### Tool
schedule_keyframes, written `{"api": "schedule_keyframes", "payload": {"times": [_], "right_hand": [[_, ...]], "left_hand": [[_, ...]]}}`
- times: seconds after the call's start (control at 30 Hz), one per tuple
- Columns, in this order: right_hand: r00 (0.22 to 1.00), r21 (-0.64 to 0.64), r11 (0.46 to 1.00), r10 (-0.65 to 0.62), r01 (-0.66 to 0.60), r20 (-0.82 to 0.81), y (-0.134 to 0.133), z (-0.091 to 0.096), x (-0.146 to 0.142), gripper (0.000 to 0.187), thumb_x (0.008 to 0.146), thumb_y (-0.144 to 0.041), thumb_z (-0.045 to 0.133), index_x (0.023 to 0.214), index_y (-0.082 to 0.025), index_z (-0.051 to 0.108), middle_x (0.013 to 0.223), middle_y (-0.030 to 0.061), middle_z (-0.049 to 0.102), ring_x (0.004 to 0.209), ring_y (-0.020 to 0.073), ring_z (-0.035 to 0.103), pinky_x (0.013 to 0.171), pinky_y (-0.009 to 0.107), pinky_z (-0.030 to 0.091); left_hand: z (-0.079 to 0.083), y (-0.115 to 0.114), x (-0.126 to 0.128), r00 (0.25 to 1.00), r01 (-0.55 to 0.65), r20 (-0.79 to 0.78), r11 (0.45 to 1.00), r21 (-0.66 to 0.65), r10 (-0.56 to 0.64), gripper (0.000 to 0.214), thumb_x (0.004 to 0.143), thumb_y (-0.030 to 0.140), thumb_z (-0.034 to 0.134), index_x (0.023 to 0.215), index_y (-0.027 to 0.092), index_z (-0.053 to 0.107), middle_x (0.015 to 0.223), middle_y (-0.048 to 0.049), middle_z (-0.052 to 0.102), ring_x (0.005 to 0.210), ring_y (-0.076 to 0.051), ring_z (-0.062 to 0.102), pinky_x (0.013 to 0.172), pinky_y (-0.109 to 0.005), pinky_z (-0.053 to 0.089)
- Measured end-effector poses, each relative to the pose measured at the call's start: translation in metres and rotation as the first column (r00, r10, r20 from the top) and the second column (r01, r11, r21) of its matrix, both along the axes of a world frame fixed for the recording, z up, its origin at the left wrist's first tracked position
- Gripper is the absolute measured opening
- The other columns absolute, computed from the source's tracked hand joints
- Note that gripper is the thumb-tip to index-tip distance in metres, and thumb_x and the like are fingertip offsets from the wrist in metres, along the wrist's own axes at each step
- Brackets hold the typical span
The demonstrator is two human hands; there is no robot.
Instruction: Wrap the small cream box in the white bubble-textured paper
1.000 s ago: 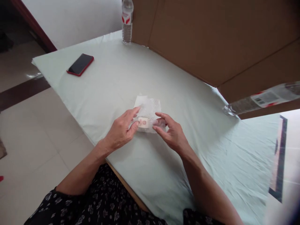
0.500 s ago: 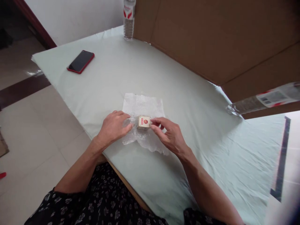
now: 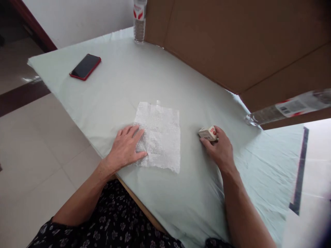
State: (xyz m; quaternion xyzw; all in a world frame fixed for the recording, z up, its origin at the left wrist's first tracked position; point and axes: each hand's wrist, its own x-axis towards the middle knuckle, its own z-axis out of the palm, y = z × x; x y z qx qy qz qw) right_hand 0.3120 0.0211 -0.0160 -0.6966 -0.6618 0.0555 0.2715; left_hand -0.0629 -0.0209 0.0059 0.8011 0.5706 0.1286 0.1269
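A sheet of bubble wrap (image 3: 160, 134) lies spread flat on the pale green tablecloth (image 3: 181, 193). My left hand (image 3: 125, 148) rests open and flat, its fingers on the sheet's left edge. To the right of the sheet, my right hand (image 3: 219, 148) is closed on a small beige box with a red mark (image 3: 208, 133), which sits on or just above the cloth.
A red phone (image 3: 85, 66) lies at the far left of the table. A water bottle (image 3: 139, 20) stands at the back beside a large cardboard sheet (image 3: 232, 41). Another bottle (image 3: 287, 109) lies on its side at the right. The table's edge runs close to my body.
The bubble wrap went from folded round the box to spread flat. My right hand carried the box off the sheet to the right. My left hand flattened onto the sheet's edge.
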Motion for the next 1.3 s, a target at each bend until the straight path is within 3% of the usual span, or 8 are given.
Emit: {"api": "schedule_keyframes", "payload": {"times": [0.13, 0.2, 0.33, 0.5, 0.7, 0.83, 1.13, 1.3], "right_hand": [[0.999, 0.251, 0.968, -0.033, 0.023, 0.037, -0.017, 0.008, -0.014, 0.06, 0.089, -0.054, 0.063, 0.138, -0.019, 0.055, 0.141, 0.0234, 0.058, 0.135, 0.0415, 0.051, 0.109, 0.067, 0.04], [0.993, 0.292, 0.949, 0.111, -0.117, 0.036, -0.023, 0.02, -0.041, 0.049, 0.093, -0.047, 0.062, 0.136, -0.023, 0.057, 0.14, 0.0194, 0.06, 0.133, 0.0366, 0.055, 0.112, 0.061, 0.041], [0.881, 0.105, 0.875, 0.473, -0.473, 0.034, -0.02, 0.032, -0.101, 0.046, 0.094, -0.046, 0.063, 0.137, -0.029, 0.057, 0.147, 0.014, 0.059, 0.135, 0.0349, 0.055, 0.11, 0.057, 0.044], [0.813, -0.093, 0.814, 0.58, -0.574, 0.061, 0.005, 0.015, -0.137, 0.066, 0.093, -0.056, 0.061, 0.147, -0.02, 0.05, 0.155, 0.0188, 0.051, 0.143, 0.0379, 0.047, 0.114, 0.057, 0.041], [0.801, -0.209, 0.822, 0.566, -0.529, 0.197, 0.01, -0.006, -0.137, 0.072, 0.097, -0.062, 0.051, 0.148, -0.011, 0.05, 0.16, 0.0212, 0.044, 0.15, 0.0388, 0.037, 0.118, 0.056, 0.034], [0.795, -0.218, 0.824, 0.564, -0.524, 0.222, 0.007, -0.006, -0.137, 0.072, 0.099, -0.061, 0.044, 0.15, -0.01, 0.048, 0.161, 0.0205, 0.043, 0.151, 0.037, 0.036, 0.119, 0.053, 0.033], [0.811, -0.178, 0.807, 0.581, -0.563, 0.07, 0.011, -0.009, -0.131, 0.068, 0.093, -0.056, 0.059, 0.145, -0.012, 0.054, 0.158, 0.0215, 0.047, 0.149, 0.0381, 0.04, 0.119, 0.058, 0.035], [0.793, 0.117, 0.83, 0.556, -0.545, -0.249, 0.008, 0.034, -0.115, 0.028, 0.098, -0.043, 0.059, 0.116, -0.024, 0.069, 0.128, 0.0124, 0.071, 0.122, 0.0272, 0.065, 0.104, 0.048, 0.051]], "left_hand": [[-0.002, -0.003, 0.002, 1.0, -0.007, -0.012, 1.0, 0.012, 0.007, 0.067, 0.077, 0.041, 0.079, 0.138, 0.025, 0.055, 0.152, -0.0169, 0.052, 0.14, -0.042, 0.045, 0.11, -0.057, 0.04], [-0.001, -0.002, 0.004, 1.0, -0.008, -0.021, 1.0, 0.008, 0.008, 0.066, 0.078, 0.041, 0.078, 0.138, 0.024, 0.055, 0.154, -0.0174, 0.051, 0.143, -0.042, 0.043, 0.112, -0.058, 0.038], [-0.002, 0.012, 0.009, 0.999, 0.019, -0.041, 1.0, 0.014, -0.018, 0.068, 0.079, 0.045, 0.077, 0.139, 0.021, 0.054, 0.154, -0.0205, 0.049, 0.148, -0.043, 0.038, 0.114, -0.059, 0.034], [-0.003, 0.033, 0.005, 0.998, 0.036, -0.046, 0.999, 0.029, -0.035, 0.068, 0.079, 0.044, 0.077, 0.139, 0.022, 0.055, 0.153, -0.0193, 0.051, 0.148, -0.044, 0.038, 0.117, -0.062, 0.03], [0.016, 0.028, 0.013, 0.999, 0.027, -0.041, 0.996, 0.085, -0.024, 0.054, 0.089, 0.037, 0.067, 0.137, 0.015, 0.058, 0.153, -0.0219, 0.051, 0.149, -0.042, 0.038, 0.12, -0.062, 0.029], [0.024, 0.033, 0.038, 0.976, 0.215, 0.019, 0.974, 0.066, -0.216, 0.05, 0.095, 0.033, 0.057, 0.141, 0.013, 0.054, 0.155, -0.0193, 0.05, 0.151, -0.034, 0.039, 0.122, -0.05, 0.033], [-0.015, 0.043, 0.006, 0.981, 0.187, -0.029, 0.977, -0.106, -0.191, 0.086, 0.089, 0.054, 0.064, 0.157, 0.011, 0.035, 0.167, -0.0188, 0.034, 0.158, -0.037, 0.024, 0.128, -0.057, 0.02], [-0.015, 0.041, 0.004, 0.981, 0.192, 0.024, 0.976, -0.099, -0.191, 0.089, 0.085, 0.054, 0.069, 0.157, 0.012, 0.038, 0.166, -0.0185, 0.035, 0.157, -0.038, 0.026, 0.128, -0.058, 0.02]]}}
